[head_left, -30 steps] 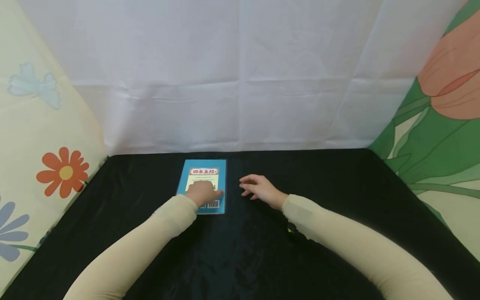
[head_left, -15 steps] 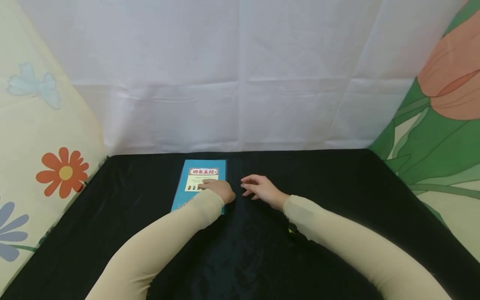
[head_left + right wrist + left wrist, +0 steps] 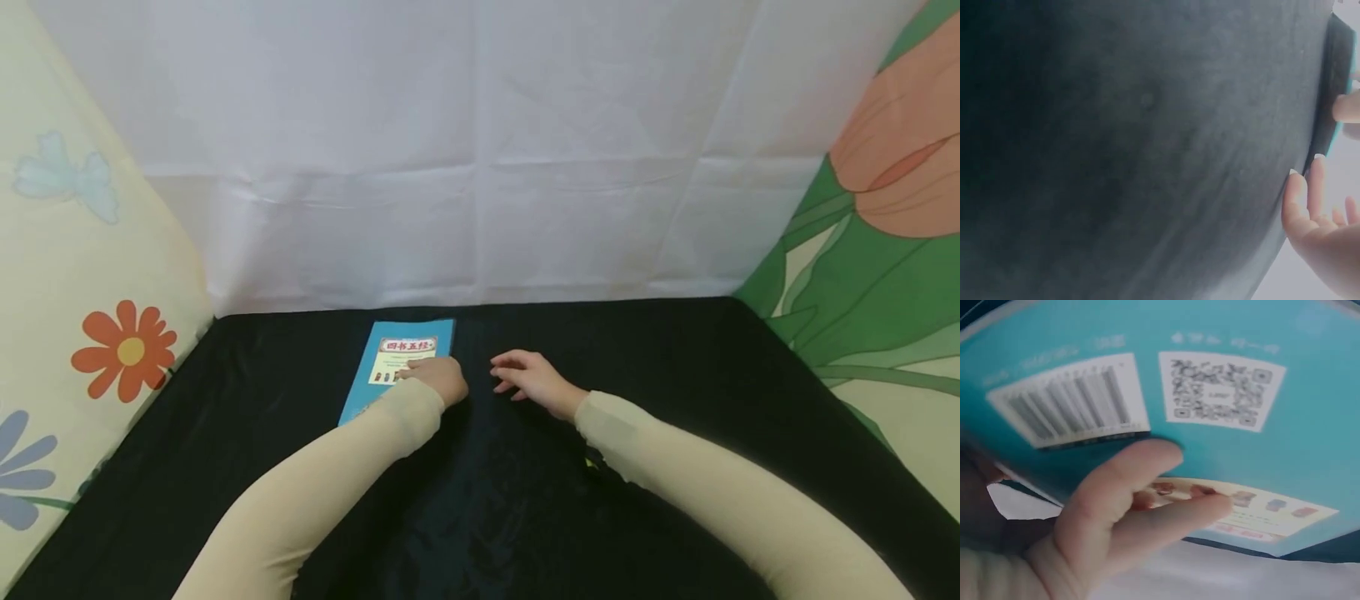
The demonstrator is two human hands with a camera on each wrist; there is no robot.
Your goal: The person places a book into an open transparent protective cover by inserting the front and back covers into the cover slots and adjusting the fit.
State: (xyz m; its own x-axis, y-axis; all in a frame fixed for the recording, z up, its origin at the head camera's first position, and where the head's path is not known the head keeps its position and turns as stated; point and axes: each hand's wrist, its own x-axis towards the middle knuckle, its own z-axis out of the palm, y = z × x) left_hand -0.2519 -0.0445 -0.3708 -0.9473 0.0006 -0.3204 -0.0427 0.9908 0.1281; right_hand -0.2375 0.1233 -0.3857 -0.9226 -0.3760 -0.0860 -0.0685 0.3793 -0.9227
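A blue book [image 3: 360, 392] with a cream title label lies on the black cloth, left of centre. My left hand [image 3: 442, 380] grips its right edge, fingers lying over the cover. In the left wrist view, fingers [image 3: 1129, 469] bend over the blue cover [image 3: 1310, 419], which carries a barcode and a QR code. My right hand [image 3: 538, 379] hovers right of the book, apart from it, fingers loosely bent and holding nothing. The right wrist view has this hand [image 3: 1325, 231] near the book's dark side edge [image 3: 1335, 69], where a left-hand digit [image 3: 1349, 107] touches.
Black cloth [image 3: 637, 350] covers the table. A white sheet [image 3: 480, 167] hangs behind it. Flower-printed panels stand at the left [image 3: 131, 250] and right [image 3: 885, 275]. A small yellow-green item [image 3: 591, 461] shows under the right forearm.
My left hand has moved from the middle of the cover to the book's right edge. The book has turned slightly. My right hand has shifted only a little.
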